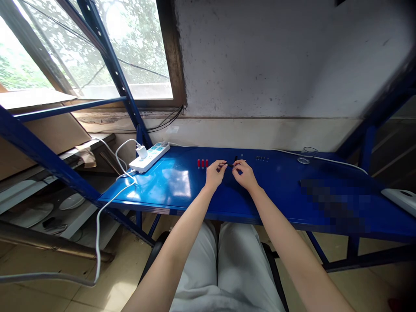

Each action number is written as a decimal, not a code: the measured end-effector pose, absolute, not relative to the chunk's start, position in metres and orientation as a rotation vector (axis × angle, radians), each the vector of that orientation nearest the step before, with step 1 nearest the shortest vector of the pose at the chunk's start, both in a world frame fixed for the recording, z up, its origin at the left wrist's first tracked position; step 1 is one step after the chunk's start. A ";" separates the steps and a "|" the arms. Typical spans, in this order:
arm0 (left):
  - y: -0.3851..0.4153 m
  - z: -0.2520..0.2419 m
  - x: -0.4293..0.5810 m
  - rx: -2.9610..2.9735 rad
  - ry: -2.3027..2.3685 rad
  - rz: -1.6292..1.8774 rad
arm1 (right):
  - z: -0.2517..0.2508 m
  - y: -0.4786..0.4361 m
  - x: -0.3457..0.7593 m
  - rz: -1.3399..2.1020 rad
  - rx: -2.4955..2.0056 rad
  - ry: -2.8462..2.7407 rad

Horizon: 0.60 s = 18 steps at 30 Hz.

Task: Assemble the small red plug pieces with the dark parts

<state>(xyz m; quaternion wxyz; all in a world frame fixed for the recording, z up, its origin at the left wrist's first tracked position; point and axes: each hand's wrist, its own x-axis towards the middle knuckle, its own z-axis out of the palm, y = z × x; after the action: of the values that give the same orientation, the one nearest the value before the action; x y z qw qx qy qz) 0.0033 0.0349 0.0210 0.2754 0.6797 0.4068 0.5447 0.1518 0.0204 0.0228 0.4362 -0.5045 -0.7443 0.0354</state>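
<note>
Above the middle of the blue tabletop, my left hand and my right hand face each other, fingertips pinched. A small black stick-like piece spans the gap between them, one end in each hand. Its exact kind is too small to make out. Just behind my right fingers lies another small black piece, partly hidden. Several short red cylinders with pale ends stand in a row left of my left hand. Right of my right hand, several tiny metallic pieces lie in rows.
A white power strip with a plugged-in charger sits at the table's left end, its cable hanging over the edge. Clear round items lie at the back right. A white object is at the right edge. Blue shelf posts frame the table.
</note>
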 end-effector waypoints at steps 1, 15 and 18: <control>0.034 0.022 0.003 1.817 1.083 1.442 | 0.023 0.020 0.152 0.081 -1.242 -1.850; 0.031 0.021 0.006 1.798 0.917 1.290 | 0.023 0.016 0.158 0.081 -1.250 -1.819; 0.033 0.017 0.006 1.792 0.910 1.261 | 0.023 0.016 0.159 0.053 -1.214 -1.822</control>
<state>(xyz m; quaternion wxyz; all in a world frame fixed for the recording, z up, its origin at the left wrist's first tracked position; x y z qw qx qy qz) 0.0061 0.0331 0.0172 0.3750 0.7002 0.3556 0.4926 0.1586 0.0156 0.0228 0.4580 -0.4928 -0.7396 0.0215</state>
